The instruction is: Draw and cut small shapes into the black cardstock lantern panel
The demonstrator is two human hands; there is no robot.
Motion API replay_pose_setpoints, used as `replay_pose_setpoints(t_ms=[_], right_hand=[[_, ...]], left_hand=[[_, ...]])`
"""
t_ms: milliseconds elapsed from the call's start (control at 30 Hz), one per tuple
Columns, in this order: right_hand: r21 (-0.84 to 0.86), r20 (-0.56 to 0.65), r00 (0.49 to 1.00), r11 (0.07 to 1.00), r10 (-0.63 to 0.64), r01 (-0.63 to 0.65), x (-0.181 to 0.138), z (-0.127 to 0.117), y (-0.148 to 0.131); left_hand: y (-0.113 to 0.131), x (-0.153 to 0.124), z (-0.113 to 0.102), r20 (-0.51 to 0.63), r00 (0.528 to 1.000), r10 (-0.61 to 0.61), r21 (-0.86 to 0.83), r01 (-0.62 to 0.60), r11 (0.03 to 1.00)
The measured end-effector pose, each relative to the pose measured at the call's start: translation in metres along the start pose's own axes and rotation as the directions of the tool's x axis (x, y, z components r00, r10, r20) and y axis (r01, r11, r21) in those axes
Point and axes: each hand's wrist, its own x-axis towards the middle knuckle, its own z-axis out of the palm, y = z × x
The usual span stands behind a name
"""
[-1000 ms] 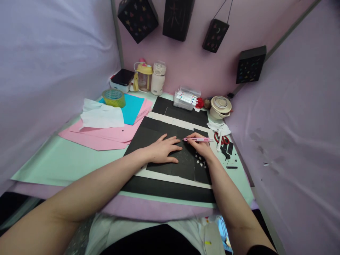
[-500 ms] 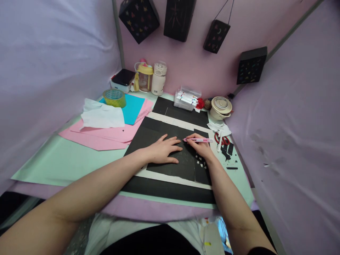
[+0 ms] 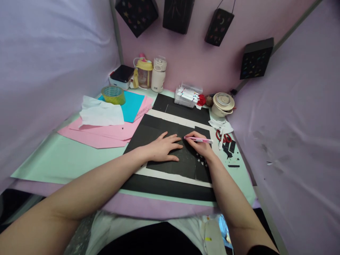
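My left hand [image 3: 163, 147] lies flat, fingers spread, on a black paper sheet [image 3: 172, 164] in the middle of the table. Just to its right, my right hand [image 3: 199, 144] grips a slim pink craft knife [image 3: 199, 140], its tip pointing left onto the black paper close to my left fingertips. Small star-shaped cut-outs [image 3: 201, 162] show in the black paper under my right wrist. The black sheet rests on a white-edged board [image 3: 175, 177].
Pink paper sheets [image 3: 106, 132], a blue sheet [image 3: 131, 104], white tissue [image 3: 99, 113] and a tape roll [image 3: 113, 95] lie at the left. Red scissors [image 3: 223, 136] and black scraps sit right. Bottles [image 3: 151, 73], a marker box [image 3: 187, 96] and a lidded bowl [image 3: 223, 103] line the back.
The view has shifted slightly. Both hands stay almost where they were; the knife tip has edged a little along the black paper.
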Motion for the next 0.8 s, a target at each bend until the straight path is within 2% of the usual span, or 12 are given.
replay_pose_setpoints(t_ms=[800], right_hand=[[-0.002, -0.021, 0.998, 0.999, 0.052, -0.052, -0.0031, -0.0021, 0.0029]], left_hand=[[0.0022, 0.0, -0.0027, 0.022, 1.0, -0.018, 0.003, 0.017, 1.0]])
